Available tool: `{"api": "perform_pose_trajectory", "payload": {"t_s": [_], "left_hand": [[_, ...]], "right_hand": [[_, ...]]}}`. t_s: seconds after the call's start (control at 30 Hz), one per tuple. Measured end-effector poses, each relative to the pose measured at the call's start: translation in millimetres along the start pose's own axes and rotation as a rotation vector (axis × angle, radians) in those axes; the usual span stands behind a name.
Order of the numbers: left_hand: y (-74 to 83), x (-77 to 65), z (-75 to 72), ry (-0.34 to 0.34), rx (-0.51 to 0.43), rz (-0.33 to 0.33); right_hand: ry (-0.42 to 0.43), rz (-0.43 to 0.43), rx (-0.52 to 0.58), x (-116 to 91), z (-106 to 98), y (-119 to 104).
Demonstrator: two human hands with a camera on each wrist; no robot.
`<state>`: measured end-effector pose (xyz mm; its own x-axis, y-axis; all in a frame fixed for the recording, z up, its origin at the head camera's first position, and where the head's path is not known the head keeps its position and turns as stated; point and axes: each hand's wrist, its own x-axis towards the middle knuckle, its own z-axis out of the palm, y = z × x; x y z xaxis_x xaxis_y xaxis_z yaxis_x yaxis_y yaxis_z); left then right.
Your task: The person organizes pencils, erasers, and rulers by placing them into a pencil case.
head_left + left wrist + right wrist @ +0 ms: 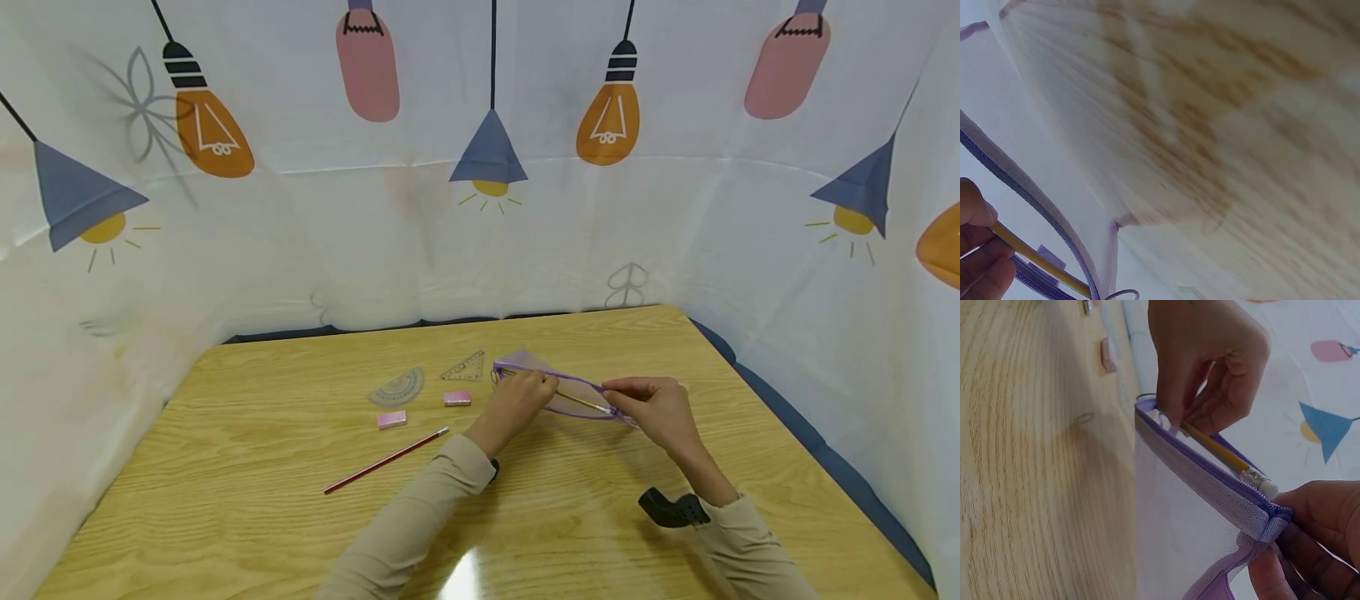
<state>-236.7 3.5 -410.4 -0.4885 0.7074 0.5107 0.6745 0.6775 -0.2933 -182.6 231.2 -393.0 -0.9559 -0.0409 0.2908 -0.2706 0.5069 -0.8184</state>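
A see-through mesh pouch with a purple zipped edge (1179, 506) is held up over the table, its zip undone. My right hand (660, 408) pinches one end of the zip between thumb and fingers. At the pouch's mouth, my left hand (525, 393) pinches a yellow pencil (1213, 447) between thumb and fingertips. The pencil lies lengthwise along the opening, between the two zip edges, its white eraser end toward my right hand. In the left wrist view, the other part of the pencil (1041, 259) runs toward the far corner of the zip, beside a small ring.
Left of the pouch on the wooden table (247, 433) lie a red pencil (386, 462), a pink eraser (392, 419) and a second pink eraser (457, 399). Behind them are a clear protractor (397, 388) and a clear set square (463, 367). A lamp-printed sheet (360, 233) hangs around the table.
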Motion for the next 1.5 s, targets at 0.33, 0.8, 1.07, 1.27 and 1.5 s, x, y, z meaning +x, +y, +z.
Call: {"api": "perform_pose_trajectory", "payload": {"t_s": [0.33,0.8,1.07,1.27,1.5], "left_hand": [[-0.6,-0.4,3.0,-0.010,0.013,-0.001],[7.9,1.1,6.2,-0.057,0.109,0.015],[10.5,5.1,8.1,-0.043,0.167,0.077],[11.9,5.9,7.1,-0.073,0.173,0.088],[11.9,7.1,6.3,-0.073,0.164,0.077]], "right_hand": [[-0.001,-0.001,-0.005,1,1,1],[-0.020,0.008,-0.008,-1,0,0],[-0.003,-0.003,-0.003,-1,0,0],[-0.007,-0.005,0.020,-1,1,-1],[0.002,-0.007,0.033,1,3,0]]}}
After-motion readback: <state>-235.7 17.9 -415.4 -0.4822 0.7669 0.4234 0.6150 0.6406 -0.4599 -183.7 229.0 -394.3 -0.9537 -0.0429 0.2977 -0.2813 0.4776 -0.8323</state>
